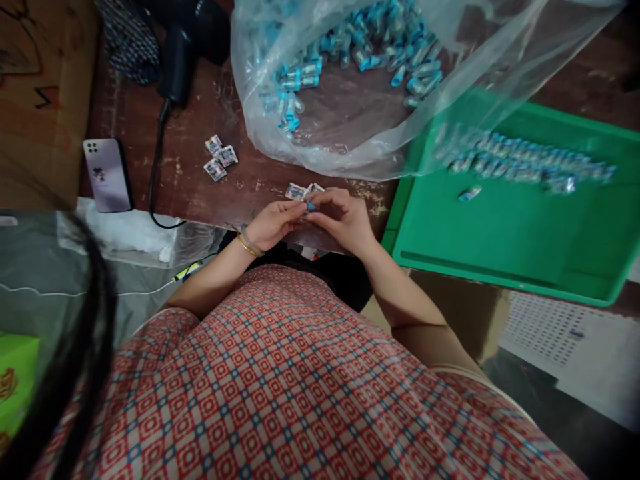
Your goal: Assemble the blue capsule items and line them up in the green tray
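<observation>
Near the table's front edge, my left hand (274, 223) and my right hand (349, 219) meet over a small blue-capped piece (311, 205), which looks like one of the little clear vials. Both hands pinch it between thumb and fingers, and most of it is hidden by them. Just beyond my fingertips lie small printed labels (297, 192). More printed labels (216, 169) sit in a loose group to the left. A large clear plastic bag (345, 120) holds many blue-capped clear vials (425, 80).
At the right stands a green tray (475, 240) with rows of labelled vials (530, 163) and one lying apart (470, 193). Leftward are a purple phone (107, 175), a dark hair dryer (177, 63) with its cord, and a cardboard box (45, 100).
</observation>
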`<state>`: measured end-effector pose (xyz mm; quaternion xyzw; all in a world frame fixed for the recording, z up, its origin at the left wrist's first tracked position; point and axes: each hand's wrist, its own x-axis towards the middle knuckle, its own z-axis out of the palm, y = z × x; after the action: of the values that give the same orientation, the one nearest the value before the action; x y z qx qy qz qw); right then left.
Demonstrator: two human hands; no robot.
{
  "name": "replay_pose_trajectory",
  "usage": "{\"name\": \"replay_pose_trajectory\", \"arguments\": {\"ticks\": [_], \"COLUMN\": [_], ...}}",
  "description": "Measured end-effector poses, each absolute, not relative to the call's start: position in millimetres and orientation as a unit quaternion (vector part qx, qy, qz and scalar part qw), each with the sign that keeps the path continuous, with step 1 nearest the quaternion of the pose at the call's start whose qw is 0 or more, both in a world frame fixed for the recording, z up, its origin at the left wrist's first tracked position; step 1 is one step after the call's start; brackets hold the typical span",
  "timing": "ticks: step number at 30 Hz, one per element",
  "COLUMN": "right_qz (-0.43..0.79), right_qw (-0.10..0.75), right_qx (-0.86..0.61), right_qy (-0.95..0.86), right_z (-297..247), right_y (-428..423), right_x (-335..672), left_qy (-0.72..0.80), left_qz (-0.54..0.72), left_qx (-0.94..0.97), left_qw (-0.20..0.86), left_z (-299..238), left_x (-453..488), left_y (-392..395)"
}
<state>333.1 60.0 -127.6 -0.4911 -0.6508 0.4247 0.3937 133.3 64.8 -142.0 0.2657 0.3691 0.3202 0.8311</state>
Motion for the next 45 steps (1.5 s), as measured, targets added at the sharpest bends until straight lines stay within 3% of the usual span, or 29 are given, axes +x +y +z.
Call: {"name": "replay_pose_trajectory", "arguments": {"ticks": [15, 21, 24, 28, 31, 34, 42, 45], "right_qz": [0.407, 0.467, 0.491, 0.409, 0.208, 0.103, 0.017, 0.007], "right_qw": [0.393, 0.504, 0.501, 0.484, 0.405, 0.373, 0.349, 0.373], "right_qx": [-0.487, -0.479, -0.477, -0.608, -0.826, -0.888, -0.881, -0.861], "right_qy": [-0.665, -0.546, -0.53, -0.478, -0.333, -0.249, -0.319, -0.347], "right_z": [-133.4, -139.0, -135.5, -147.7, -154.2, -150.5, -152.5, -146.3], "right_y": [45.5, 27.7, 25.3, 55.8, 76.3, 73.2, 77.5, 109.9], "right_x": [344.5, 327.2, 341.8, 473.1, 630.2, 746.2, 826.8, 827.1], "left_qy": [0.41, 0.401, 0.395, 0.433, 0.489, 0.542, 0.611, 0.641], "left_qz": [0.302, 0.33, 0.325, 0.284, 0.288, 0.284, 0.23, 0.245], "left_qx": [0.291, 0.288, 0.286, 0.349, 0.389, 0.389, 0.408, 0.469], "left_qw": [0.81, 0.805, 0.81, 0.781, 0.726, 0.688, 0.638, 0.557], "left_z": [-128.7, -129.8, -125.5, -120.7, -125.0, -129.2, -134.3, -146.8], "left_x": [149.1, 160.6, 170.5, 171.7, 159.0, 142.4, 120.2, 113.9], "left_y": [50.5, 58.3, 58.8, 59.0, 64.4, 68.1, 59.8, 64.3]}}
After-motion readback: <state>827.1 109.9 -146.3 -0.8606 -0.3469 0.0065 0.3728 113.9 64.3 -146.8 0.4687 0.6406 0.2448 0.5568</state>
